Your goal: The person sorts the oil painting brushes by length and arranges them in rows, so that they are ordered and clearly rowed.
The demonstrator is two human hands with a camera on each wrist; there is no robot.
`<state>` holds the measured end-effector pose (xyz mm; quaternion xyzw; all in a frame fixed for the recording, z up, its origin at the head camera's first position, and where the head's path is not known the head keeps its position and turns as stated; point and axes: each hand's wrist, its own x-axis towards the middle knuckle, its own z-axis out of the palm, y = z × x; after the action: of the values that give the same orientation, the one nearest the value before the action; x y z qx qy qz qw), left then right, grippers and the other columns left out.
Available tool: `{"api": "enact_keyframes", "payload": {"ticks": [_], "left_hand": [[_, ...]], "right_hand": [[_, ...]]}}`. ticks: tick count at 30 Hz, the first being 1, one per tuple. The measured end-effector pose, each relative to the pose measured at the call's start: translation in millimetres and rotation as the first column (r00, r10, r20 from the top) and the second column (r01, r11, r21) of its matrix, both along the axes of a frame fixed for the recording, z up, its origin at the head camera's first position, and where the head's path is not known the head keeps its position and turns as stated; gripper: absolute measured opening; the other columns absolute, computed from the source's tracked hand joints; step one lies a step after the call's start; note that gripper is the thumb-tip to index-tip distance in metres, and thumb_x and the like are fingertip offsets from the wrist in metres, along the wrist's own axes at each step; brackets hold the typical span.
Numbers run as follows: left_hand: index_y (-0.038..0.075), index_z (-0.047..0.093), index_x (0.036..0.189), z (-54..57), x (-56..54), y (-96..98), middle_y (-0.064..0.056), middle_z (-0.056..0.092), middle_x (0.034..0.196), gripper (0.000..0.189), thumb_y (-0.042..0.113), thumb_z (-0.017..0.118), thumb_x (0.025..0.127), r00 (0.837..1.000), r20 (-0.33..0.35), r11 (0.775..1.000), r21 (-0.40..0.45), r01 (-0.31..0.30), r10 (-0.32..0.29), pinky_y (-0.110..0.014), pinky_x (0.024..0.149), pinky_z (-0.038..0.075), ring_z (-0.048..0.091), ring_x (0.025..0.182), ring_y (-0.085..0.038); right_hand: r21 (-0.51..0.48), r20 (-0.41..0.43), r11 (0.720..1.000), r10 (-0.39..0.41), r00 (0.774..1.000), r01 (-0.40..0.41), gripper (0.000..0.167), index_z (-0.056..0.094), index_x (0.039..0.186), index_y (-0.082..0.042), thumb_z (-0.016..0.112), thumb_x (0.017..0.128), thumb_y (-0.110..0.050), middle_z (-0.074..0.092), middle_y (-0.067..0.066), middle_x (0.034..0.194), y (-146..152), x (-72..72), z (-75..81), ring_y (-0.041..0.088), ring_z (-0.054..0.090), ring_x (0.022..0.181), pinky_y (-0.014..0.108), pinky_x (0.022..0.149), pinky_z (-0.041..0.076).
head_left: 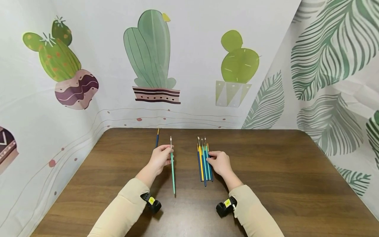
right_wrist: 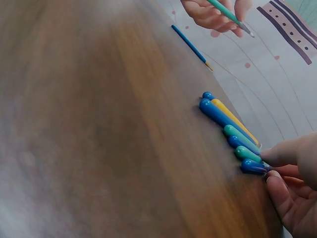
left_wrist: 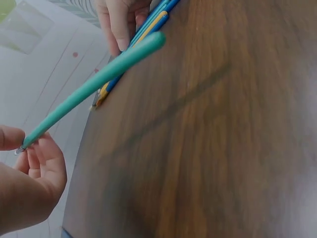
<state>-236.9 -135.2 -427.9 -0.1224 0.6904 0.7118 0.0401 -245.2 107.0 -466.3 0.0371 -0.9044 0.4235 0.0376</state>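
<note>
My left hand (head_left: 160, 159) pinches a mint-green paintbrush (head_left: 173, 174) near its metal end, bristles pointing away from me. In the left wrist view the brush is raised over the table, its shadow (left_wrist: 168, 114) falling on the wood. Several blue, yellow and green paintbrushes (head_left: 203, 164) lie side by side in a row, handles toward me. At the row's right edge, my right hand (head_left: 220, 162) has thumb and finger around the outermost blue paintbrush (right_wrist: 253, 166). Past the left hand lies a single blue paintbrush (head_left: 157, 138), partly hidden by that hand in the head view.
The brown wooden table (head_left: 281, 171) has rounded far corners. Beyond its far edge hangs a pale cloth (head_left: 195, 65) printed with cacti and leaves. A black wrist camera (head_left: 152, 203) is strapped to the left sleeve, another black camera (head_left: 225, 206) to the right.
</note>
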Motion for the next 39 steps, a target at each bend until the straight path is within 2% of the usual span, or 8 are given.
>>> {"api": "enact_keyframes", "payload": {"ticks": [10,16,26,36,39], "left_hand": [[-0.008,0.050,0.121,0.8,8.2,-25.4,-0.006,0.059,0.091,0.034,0.011,0.053,0.092,0.998,0.039,0.996,-0.073,0.054,-0.051,-0.022,0.056,0.050,0.056,0.064,-0.009],[-0.009,0.051,0.121,0.4,12.2,-36.6,-0.011,0.061,0.098,0.035,0.009,0.053,0.091,0.995,0.044,0.988,-0.123,0.090,-0.085,-0.024,0.058,0.054,0.059,0.064,-0.010],[-0.010,0.049,0.123,-1.0,18.3,-59.1,-0.013,0.064,0.097,0.037,0.007,0.055,0.090,0.991,0.034,0.971,-0.198,0.135,-0.131,-0.024,0.058,0.055,0.062,0.061,-0.010],[-0.011,0.053,0.121,-8.2,23.0,-75.0,-0.015,0.067,0.095,0.037,0.007,0.058,0.089,0.992,0.024,0.955,-0.269,0.127,-0.125,-0.027,0.060,0.056,0.063,0.063,-0.010],[-0.012,0.053,0.120,-11.6,23.9,-77.3,-0.011,0.068,0.090,0.036,0.006,0.057,0.088,0.993,0.022,0.953,-0.278,0.120,-0.118,-0.027,0.060,0.056,0.062,0.064,-0.010]], "right_hand": [[0.002,0.001,1.000,0.001,1.000,-0.001,0.028,0.070,0.109,-0.002,0.070,0.083,-0.012,0.072,0.012,0.091,-1.1,0.7,-0.1,0.021,0.067,0.083,0.035,0.072,0.054],[-0.004,0.012,1.000,-0.001,1.000,0.001,0.028,0.070,0.110,-0.002,0.070,0.083,-0.013,0.072,0.012,0.090,-1.6,1.7,-1.2,0.021,0.066,0.082,0.035,0.071,0.054],[-0.015,0.018,1.000,0.002,1.000,-0.002,0.029,0.069,0.111,-0.002,0.069,0.084,-0.013,0.072,0.013,0.093,-2.4,0.8,0.7,0.023,0.067,0.084,0.037,0.074,0.055],[-0.019,0.030,1.000,-0.004,1.000,0.005,0.030,0.069,0.112,-0.003,0.069,0.085,-0.014,0.072,0.012,0.094,-2.0,-1.0,2.6,0.022,0.067,0.085,0.037,0.075,0.055],[-0.021,0.027,1.000,-0.003,1.000,0.004,0.030,0.069,0.112,-0.002,0.069,0.085,-0.014,0.071,0.013,0.096,-1.6,-0.8,2.1,0.023,0.067,0.086,0.037,0.075,0.055]]}}
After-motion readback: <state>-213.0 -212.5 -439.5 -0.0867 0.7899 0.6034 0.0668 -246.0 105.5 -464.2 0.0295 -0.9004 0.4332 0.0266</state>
